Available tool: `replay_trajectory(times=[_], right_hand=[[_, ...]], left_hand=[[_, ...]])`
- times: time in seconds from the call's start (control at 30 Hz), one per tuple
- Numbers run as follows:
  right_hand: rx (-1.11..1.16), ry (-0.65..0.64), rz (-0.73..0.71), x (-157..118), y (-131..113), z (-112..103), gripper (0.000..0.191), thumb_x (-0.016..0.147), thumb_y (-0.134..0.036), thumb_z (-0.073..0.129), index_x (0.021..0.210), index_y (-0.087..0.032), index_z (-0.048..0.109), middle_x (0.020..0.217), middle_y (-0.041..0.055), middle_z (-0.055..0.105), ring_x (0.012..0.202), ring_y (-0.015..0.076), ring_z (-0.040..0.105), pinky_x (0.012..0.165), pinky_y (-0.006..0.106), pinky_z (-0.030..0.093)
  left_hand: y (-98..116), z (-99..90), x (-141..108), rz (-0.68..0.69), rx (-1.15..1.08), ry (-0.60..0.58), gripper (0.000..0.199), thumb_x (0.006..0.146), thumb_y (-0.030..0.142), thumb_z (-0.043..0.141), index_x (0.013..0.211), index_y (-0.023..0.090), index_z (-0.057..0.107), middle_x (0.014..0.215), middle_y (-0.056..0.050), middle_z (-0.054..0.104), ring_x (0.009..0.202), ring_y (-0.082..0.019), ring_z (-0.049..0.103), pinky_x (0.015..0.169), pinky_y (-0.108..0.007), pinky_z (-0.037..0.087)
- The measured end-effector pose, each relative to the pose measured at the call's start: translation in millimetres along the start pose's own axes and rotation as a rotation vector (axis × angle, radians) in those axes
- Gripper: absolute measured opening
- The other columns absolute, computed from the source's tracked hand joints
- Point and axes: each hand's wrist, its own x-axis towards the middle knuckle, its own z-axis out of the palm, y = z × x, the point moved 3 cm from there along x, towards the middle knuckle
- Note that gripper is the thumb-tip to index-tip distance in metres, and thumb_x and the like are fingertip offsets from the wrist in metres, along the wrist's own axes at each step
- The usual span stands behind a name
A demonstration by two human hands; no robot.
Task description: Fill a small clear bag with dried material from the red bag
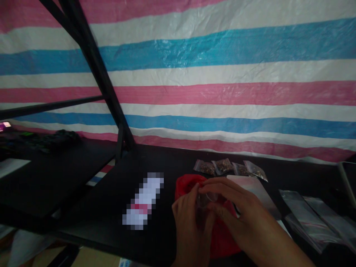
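Observation:
Both hands meet in front of me over a red plastic bag. My left hand is closed, its fingers pinching one side of a small clear plastic bag. On the other side, the thumb and fingers of my right hand grip the same clear bag near its top. What the clear bag contains is hidden by the fingers. Just behind the hands, several small zip bags of brown bits lie in a row. A pale flat silvery object is partly covered by my right hand.
Flat clear zip bags are piled at the right on the black table. A blurred-out pale slip lies to the left. A black metal frame rises at the back left, before a striped plastic sheet.

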Motion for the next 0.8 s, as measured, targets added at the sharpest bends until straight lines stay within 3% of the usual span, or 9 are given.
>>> replay_trajectory(times=[0.27, 0.43, 0.63, 0.8], right_hand=[[-0.049, 0.04, 0.07, 2, -4, -3, 0.028, 0.091, -0.021, 0.069, 0.112, -0.037, 0.078, 0.117, -0.0003, 0.077, 0.106, 0.0234, 0.072, 0.098, 0.036, 0.057], [-0.065, 0.013, 0.046, -1, -5, -1, 0.027, 0.096, -0.025, 0.065, 0.118, -0.036, 0.077, 0.117, 0.0019, 0.077, 0.106, 0.0236, 0.072, 0.094, 0.035, 0.058], [-0.061, 0.109, 0.007, 1, -8, -5, 0.02, 0.096, -0.028, 0.066, 0.109, -0.036, 0.078, 0.11, 0.0018, 0.077, 0.099, 0.0229, 0.071, 0.089, 0.033, 0.059], [-0.01, 0.165, 0.004, 5, -9, -11, 0.017, 0.092, -0.027, 0.067, 0.101, -0.035, 0.078, 0.105, 0.0009, 0.078, 0.093, 0.0215, 0.072, 0.084, 0.031, 0.059]], left_hand=[[1, 1.3, -2, -0.023, -0.031, 0.057, 0.043, 0.097, 0.026, 0.056, 0.141, 0.026, 0.058, 0.135, -0.01, 0.07, 0.121, -0.029, 0.064, 0.1, -0.048, 0.051], [0, 0.4, 0, 0.094, -0.006, -0.042, 0.043, 0.096, 0.037, 0.063, 0.138, 0.024, 0.06, 0.131, -0.01, 0.072, 0.117, -0.029, 0.066, 0.097, -0.045, 0.054], [6, 6.3, -2, -0.058, -0.097, -0.031, 0.052, 0.099, 0.038, 0.058, 0.149, 0.025, 0.051, 0.147, -0.013, 0.062, 0.135, -0.032, 0.056, 0.108, -0.052, 0.048], [8, 7.9, 0, -0.061, -0.1, -0.065, 0.051, 0.096, 0.031, 0.062, 0.146, 0.024, 0.054, 0.142, -0.012, 0.066, 0.129, -0.032, 0.059, 0.107, -0.053, 0.048]])
